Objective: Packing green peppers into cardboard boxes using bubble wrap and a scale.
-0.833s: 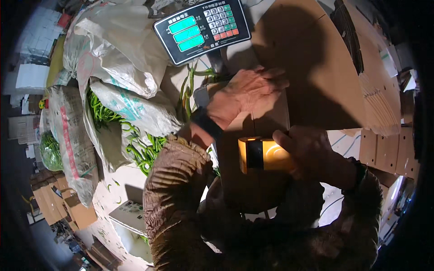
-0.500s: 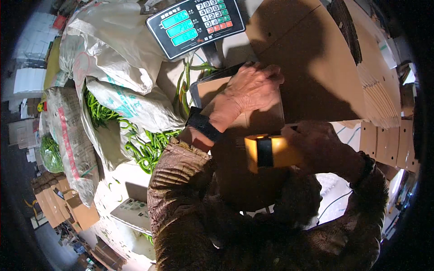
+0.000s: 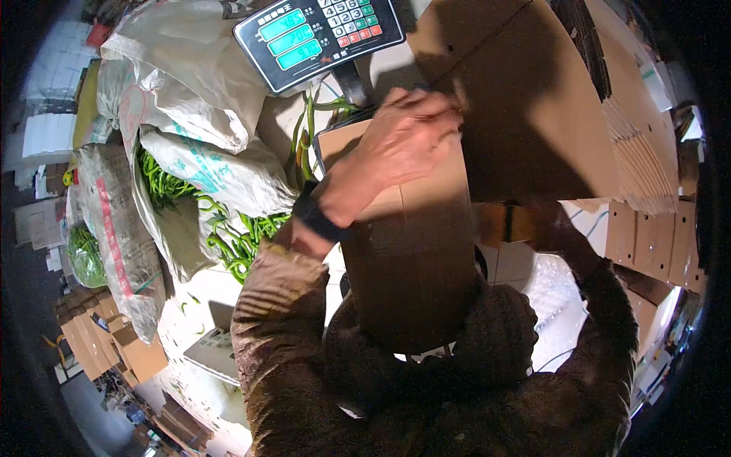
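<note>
A long closed cardboard box point(image 3: 415, 259) reaches from the scale's dark-rimmed platform point(image 3: 320, 154) toward my body. My left hand point(image 3: 407, 141), with a black band at the wrist, is over the box's far end. Its fingers are curled, slightly blurred, and what they hold, if anything, is hidden. Beside the box's right edge, in shadow, my right hand point(image 3: 542, 225) grips a yellow tape dispenser point(image 3: 506, 222) with a dark band across it. The scale's display head point(image 3: 320, 39), with lit green readouts and a keypad, stands beyond the box.
Green chili peppers point(image 3: 240, 240) spill from an open white woven sack point(image 3: 221, 164) on the left. A full sack point(image 3: 122, 228) leans farther left. Stacked flat cardboard point(image 3: 533, 114) lies at the far right, and more cartons point(image 3: 651, 240) stand below it.
My right hand has swung the tape dispenser to the right, off the box top into shadow beside it. My left hand has shifted slightly left. The scale's readouts have changed.
</note>
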A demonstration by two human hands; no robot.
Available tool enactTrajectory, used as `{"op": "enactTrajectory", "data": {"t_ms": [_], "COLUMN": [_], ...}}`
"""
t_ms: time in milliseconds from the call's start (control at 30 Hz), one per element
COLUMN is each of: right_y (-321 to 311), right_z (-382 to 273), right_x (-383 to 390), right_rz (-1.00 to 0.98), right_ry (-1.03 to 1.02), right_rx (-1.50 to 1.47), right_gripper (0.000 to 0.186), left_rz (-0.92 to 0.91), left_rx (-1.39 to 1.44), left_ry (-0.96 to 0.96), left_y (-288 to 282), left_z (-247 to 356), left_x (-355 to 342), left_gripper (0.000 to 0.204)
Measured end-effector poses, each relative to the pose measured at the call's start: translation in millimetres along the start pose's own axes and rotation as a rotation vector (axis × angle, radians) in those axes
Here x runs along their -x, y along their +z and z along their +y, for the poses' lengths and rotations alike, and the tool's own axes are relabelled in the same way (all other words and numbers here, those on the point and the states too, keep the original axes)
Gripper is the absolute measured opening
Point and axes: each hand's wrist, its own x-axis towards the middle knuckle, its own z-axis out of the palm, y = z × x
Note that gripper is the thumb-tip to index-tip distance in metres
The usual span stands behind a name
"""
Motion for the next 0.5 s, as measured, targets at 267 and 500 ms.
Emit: {"op": "enactTrajectory", "data": {"t_ms": [267,500], "right_y": [31.2,-9.2], "right_z": [-13.6,-35.7], "right_x": [-42.0,-7.1], "right_rz": [-0.116,0.067], "right_ry": [-0.022,-0.026], "right_rx": [-0.079,-0.06], "right_gripper": [0.092,0.074], "left_rz": [0.351,0.433], "left_rx": [0.561,2.245], "left_ry": [-0.923,-0.792], "left_y": [115.3,51.7], "left_z": [37.8,73.5], "left_x": [291.3,191.1], "left_gripper": [0.045,0.058]}}
